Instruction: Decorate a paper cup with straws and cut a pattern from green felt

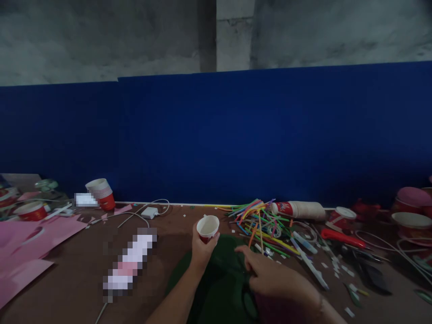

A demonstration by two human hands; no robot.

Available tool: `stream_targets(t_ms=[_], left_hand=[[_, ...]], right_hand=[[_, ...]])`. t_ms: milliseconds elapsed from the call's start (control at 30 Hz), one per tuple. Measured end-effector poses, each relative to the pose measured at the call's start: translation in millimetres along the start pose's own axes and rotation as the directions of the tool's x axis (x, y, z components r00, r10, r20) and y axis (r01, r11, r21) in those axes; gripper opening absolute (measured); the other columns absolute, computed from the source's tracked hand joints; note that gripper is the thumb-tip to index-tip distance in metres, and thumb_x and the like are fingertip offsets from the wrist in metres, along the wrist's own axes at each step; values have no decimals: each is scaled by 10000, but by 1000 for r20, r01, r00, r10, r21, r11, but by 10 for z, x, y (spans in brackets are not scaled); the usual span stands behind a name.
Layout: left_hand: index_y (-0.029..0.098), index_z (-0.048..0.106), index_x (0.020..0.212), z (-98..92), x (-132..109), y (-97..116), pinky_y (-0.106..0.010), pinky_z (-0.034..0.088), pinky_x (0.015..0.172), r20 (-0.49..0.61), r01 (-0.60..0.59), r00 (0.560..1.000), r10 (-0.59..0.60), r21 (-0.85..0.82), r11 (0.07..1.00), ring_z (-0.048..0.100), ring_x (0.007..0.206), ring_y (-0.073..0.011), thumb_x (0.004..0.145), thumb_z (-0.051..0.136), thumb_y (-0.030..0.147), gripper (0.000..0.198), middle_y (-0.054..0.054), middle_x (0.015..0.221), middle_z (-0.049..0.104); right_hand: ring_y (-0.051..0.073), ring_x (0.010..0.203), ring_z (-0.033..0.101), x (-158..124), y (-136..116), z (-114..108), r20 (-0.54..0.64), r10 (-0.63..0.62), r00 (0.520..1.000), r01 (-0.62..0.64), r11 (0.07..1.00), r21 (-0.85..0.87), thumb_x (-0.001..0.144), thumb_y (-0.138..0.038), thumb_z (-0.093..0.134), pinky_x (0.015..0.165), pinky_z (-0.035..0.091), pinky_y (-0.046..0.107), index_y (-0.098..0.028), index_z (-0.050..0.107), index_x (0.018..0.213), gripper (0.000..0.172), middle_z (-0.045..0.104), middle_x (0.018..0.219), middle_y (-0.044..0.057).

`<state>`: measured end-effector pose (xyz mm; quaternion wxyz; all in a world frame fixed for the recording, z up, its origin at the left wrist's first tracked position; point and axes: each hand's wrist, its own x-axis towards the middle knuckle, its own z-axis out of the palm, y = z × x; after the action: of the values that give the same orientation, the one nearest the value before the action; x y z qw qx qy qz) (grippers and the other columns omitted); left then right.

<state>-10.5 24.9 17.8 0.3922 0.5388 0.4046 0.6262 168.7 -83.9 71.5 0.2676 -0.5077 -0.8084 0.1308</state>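
Observation:
My left hand [201, 248] is closed around a small red paper cup [208, 227] with a white inside, held upright above the brown table [77, 265]. My right hand [270, 274] rests on a dark green sheet [216, 279] in front of me, with the forefinger stretched out and pressing on it. The other fingers curl toward what looks like dark scissor handles near my wrist. A heap of coloured straws [258, 220] lies just beyond my right hand.
A white glue bottle [299, 209] lies on its side behind the straws. A red-handled cutter [342, 237], cables and paper scraps sit at the right. Stacked red cups [101, 192] and pink paper sheets [32, 238] are at the left. A blue panel [236, 135] walls the back.

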Motion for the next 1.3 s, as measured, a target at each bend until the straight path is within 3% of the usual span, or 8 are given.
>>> stream_targets(t_ms=[67,167,267,333,500,667,1000,1300], left_hand=[[184,444,1164,13,-11,-30,-349,473,852,21,11,1000,-10,-13,1000,611,956,-218,609,739,297,639,-89,1076,606],[186,448,1164,47,-40,-59,-344,471,856,52,-12,999,12,5,1000,608,950,-214,609,739,300,636,-80,1059,606],[185,456,1160,72,-76,-48,-354,464,866,124,-70,990,72,-14,997,595,966,-228,613,737,323,630,-89,1071,592],[183,448,1178,68,-99,-27,-366,457,874,193,-121,973,131,-60,991,579,997,-251,624,729,363,647,-113,1114,571],[162,415,1250,0,-126,7,-430,390,936,332,-373,868,368,-50,926,496,1095,-305,699,620,503,680,-150,1207,492],[163,372,1282,-13,-124,12,-449,378,933,389,-463,816,429,-5,886,481,1097,-305,748,503,593,698,-144,1209,464],[151,418,1232,20,-148,108,-426,394,923,376,-432,834,403,-8,902,511,1067,-294,730,488,647,709,-148,1163,495],[160,402,1261,1,-155,62,-433,399,922,390,-439,825,408,-11,898,499,1082,-305,740,496,612,696,-147,1187,489]], right_hand=[[101,602,599,15,-13,-185,122,-25,992,-2,977,215,705,-40,469,493,419,172,-245,392,1288,622,654,797,-20],[115,709,623,101,-64,-296,47,41,998,-54,943,327,778,-36,373,592,484,210,-245,380,1319,580,664,926,25],[181,1013,581,252,-117,-201,-102,47,994,-23,973,230,802,-75,402,837,469,308,-218,493,1246,475,614,1143,79],[220,1079,540,355,-151,-106,-117,57,991,-48,995,85,798,-83,430,901,425,353,-201,489,1266,486,583,1186,110],[203,938,578,494,-247,-18,27,178,984,-172,975,-137,806,-73,401,827,419,292,-201,478,1288,505,606,1043,118],[198,977,545,491,-278,-43,94,233,968,-214,961,-174,805,-95,400,852,381,268,-192,513,1248,468,583,1061,106],[197,951,555,463,-267,-39,81,243,967,-226,958,-176,805,-101,391,841,386,266,-207,517,1243,468,578,1052,101],[199,913,573,479,-198,92,88,275,957,-253,946,-203,765,-42,402,805,423,276,-241,475,1285,562,553,1069,103]])
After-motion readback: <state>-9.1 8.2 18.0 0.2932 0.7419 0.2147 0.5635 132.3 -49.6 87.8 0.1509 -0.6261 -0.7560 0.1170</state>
